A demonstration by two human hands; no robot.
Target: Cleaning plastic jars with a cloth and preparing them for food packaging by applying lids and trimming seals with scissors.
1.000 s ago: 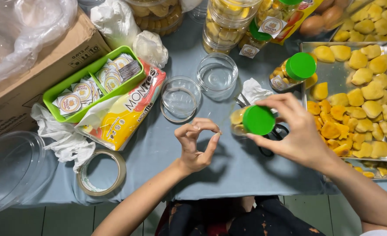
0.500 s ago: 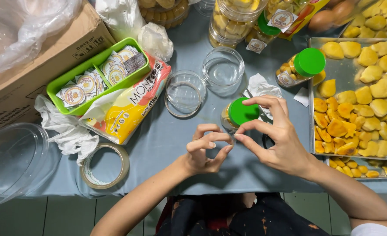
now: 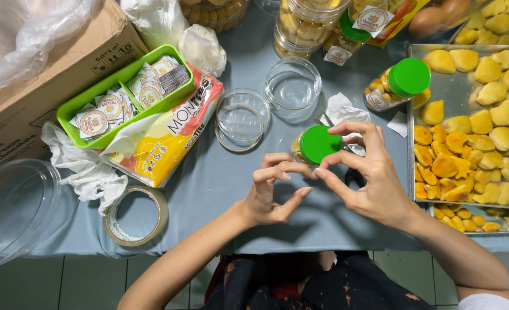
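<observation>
On the grey tabletop (image 3: pixel 220 178), right hand (image 3: pixel 369 172) grips the capped green-lidded clear plastic jar (image 3: pixel 317 146); left hand (image 3: pixel 271 192) open, label unattached.

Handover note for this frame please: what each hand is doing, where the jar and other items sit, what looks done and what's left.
Right hand: fingers around a green-lidded jar of yellow cookies on the blue-grey table.
Left hand: fingertips meet the right's beside the jar; what they pinch cannot be made out.
Nearby: another capped jar lying on its side, two empty clear containers, sticker tray, cookie tray.
Done: two jars capped.
Left: the empty containers are unfilled.
</observation>
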